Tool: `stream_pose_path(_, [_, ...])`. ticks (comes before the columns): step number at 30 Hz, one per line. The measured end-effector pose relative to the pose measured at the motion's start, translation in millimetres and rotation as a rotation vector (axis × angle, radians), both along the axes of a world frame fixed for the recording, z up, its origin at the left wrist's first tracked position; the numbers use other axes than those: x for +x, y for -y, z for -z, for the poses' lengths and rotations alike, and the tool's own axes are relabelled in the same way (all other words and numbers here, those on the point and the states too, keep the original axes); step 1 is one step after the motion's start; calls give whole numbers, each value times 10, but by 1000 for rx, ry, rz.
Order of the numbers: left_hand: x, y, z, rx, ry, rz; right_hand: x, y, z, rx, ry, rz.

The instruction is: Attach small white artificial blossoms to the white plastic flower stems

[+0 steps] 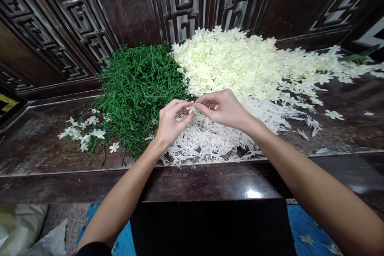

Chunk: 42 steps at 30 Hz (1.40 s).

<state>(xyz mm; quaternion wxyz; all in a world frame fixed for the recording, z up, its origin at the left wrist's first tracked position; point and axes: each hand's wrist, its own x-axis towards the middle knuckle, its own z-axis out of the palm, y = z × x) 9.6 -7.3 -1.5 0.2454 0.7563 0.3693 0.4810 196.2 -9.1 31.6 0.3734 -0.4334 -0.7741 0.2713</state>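
A small white artificial flower (191, 109) is pinched between my two hands over the dark wooden bench. My left hand (174, 121) has thumb and forefinger closed at the flower's left side. From the right, my right hand (223, 108) pinches at the flower, its fingertips meeting those of the left; any small part between them is too small to make out. Below the hands spreads a heap of thin white plastic pieces (207, 144). Behind and left lies a pile of green plastic stems (141, 76). Pale yellow-white petals (234, 64) are heaped behind and to the right.
White flowers on green stems (85, 128) lie together at the left, and a single flower (114, 147) sits near them. Loose petals (334, 115) are scattered at the right. A carved wooden backrest (129, 12) rises behind the piles. The bench's front edge (204, 182) is near my body.
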Motion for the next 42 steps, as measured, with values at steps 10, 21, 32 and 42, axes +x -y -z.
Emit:
stream_pose_path(10, [0,13,-75,-117,88,88,-23,9,29,-32,-42,4])
stream_pose_path(21, [-40,-42,-104,-246,351,142,-68,30,3,-165,-404,-47])
stream_pose_path(32, [-50,-70,-99,-216,370,79,-69,29,32,-278,-410,-37])
stream_pose_path(42, [-40,-43,-149,-216,294,20,-87,22,33,-368,-494,-122])
